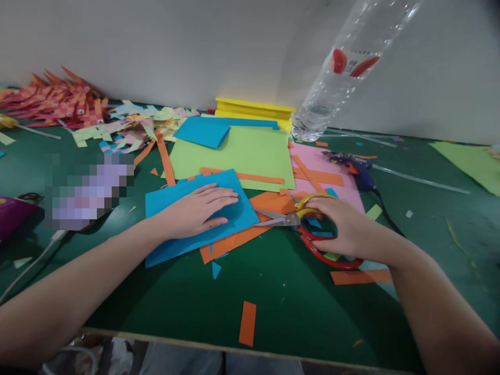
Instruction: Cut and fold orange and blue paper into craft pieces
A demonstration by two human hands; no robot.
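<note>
Flat on a folded sheet of blue paper point(191, 200) lies my left hand point(197, 211), fingers stretched out and pressing on its surface. My right hand point(341, 226) holds scissors point(291, 221) by the handles, one yellow and one red. Their blades are slightly apart and point left, with the tips at the right corner of the blue paper. Beneath the paper and blades are orange paper pieces point(230, 245). Behind them lies a light green sheet point(258, 151) with an orange strip across its front, and a pink sheet point(312, 161) is partly covered on its right.
A clear plastic bottle point(344, 78) stands at the back beside folded yellow paper point(253, 110). A glue gun point(359, 169) with a cord lies right. A phone point(91, 192) on a cable is at left. Woven paper crafts point(54, 101) are heaped at back left; scraps dot the green table point(312, 317).
</note>
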